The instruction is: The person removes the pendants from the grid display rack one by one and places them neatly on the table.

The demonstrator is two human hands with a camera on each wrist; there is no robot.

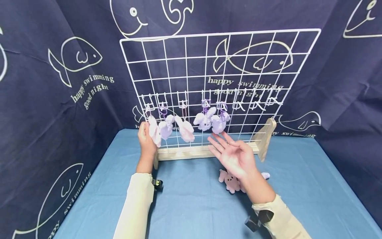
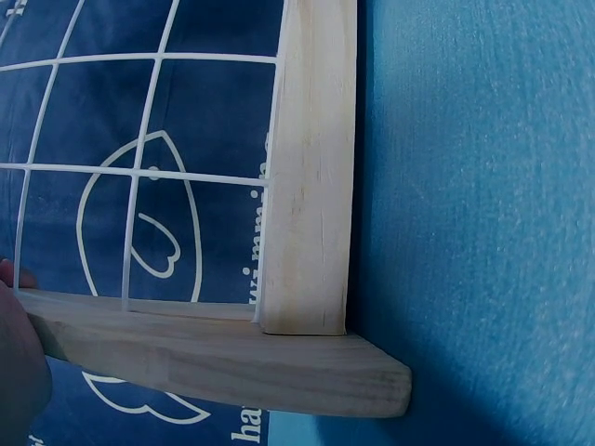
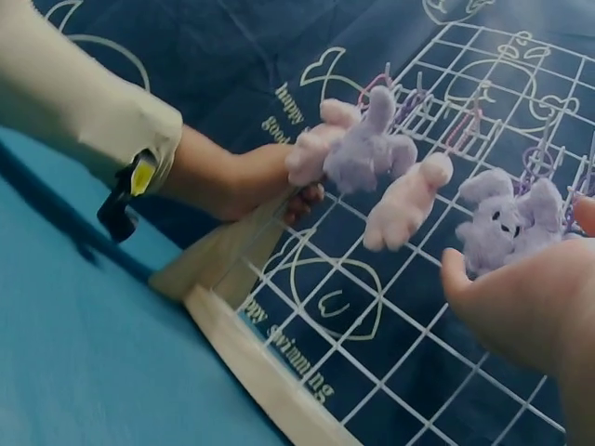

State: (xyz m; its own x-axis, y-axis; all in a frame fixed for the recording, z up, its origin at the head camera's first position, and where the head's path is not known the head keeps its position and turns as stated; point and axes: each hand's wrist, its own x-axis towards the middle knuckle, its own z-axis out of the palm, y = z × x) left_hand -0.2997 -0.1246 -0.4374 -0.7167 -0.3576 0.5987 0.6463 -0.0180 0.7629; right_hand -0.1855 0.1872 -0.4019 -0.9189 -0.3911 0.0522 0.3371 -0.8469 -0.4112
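Head view: just right of the frame's middle, a lilac plush bunny (image 1: 219,124) hangs by a purple cord (image 1: 222,107) on the white wire grid (image 1: 221,34). Its long axis is near upright, the top leaning slightly to the right. It sits just above the fingertips of my right hand (image 1: 234,157), which is clearly the nearer hand: palm up, fingers spread and holding nothing, pointing to the upper left. I cannot tell whether they touch the fur. Another lilac bunny (image 1: 204,122) hangs right beside it, on the left.

My left hand (image 1: 146,141) is well apart, left of the frame's middle, beside a pale plush charm (image 1: 154,131). It is clamped on the wooden side support (image 2: 214,362) at the grid's left edge; the left wrist view shows only a sliver of it, lower left. Lower down, a pink bunny (image 1: 231,182) lies on the blue tabletop (image 1: 185,205), partly hidden by my right hand and wrist.
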